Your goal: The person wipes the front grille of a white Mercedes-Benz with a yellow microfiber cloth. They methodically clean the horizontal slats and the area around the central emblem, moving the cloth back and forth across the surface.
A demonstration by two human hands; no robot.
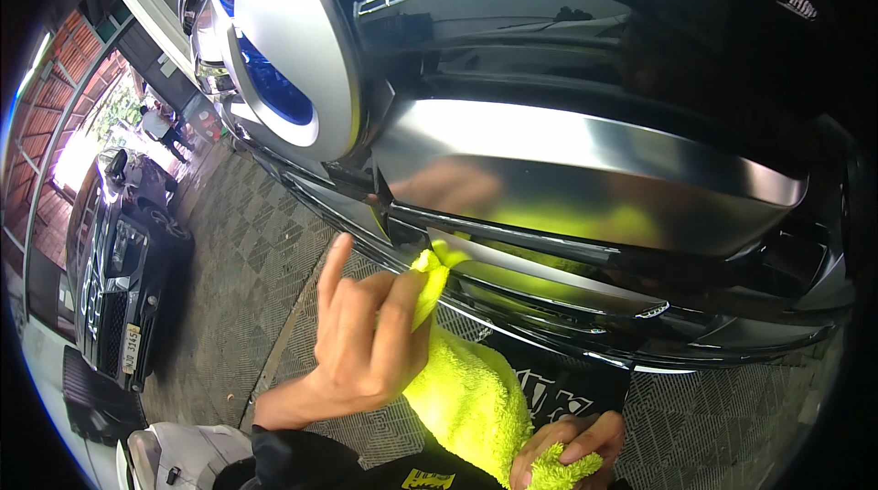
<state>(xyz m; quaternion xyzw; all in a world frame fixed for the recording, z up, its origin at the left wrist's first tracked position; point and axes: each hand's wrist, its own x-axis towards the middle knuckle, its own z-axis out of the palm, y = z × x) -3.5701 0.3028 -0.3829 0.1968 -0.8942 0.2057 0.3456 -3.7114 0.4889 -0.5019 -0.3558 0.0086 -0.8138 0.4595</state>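
Note:
My left hand (366,339) pinches one corner of a bright yellow-green microfiber cloth (471,389), its little finger stretched out. That corner presses at the edge of a dark car's grille, beside a slim silver trim strip (549,278). From there the cloth hangs down to my right hand (572,449), which is closed round its other end near the lower edge. Above the strip runs a broad brushed-silver panel (585,179) that mirrors the cloth and a hand. A large silver and blue emblem (302,51) sits at upper left on the car's front.
The car's glossy dark front (567,42) fills the upper right. Another dark car (119,261) is parked at left, with a person (163,129) standing beyond it. Patterned grey floor tiles (229,289) lie below. A pale plastic object (183,453) is at lower left.

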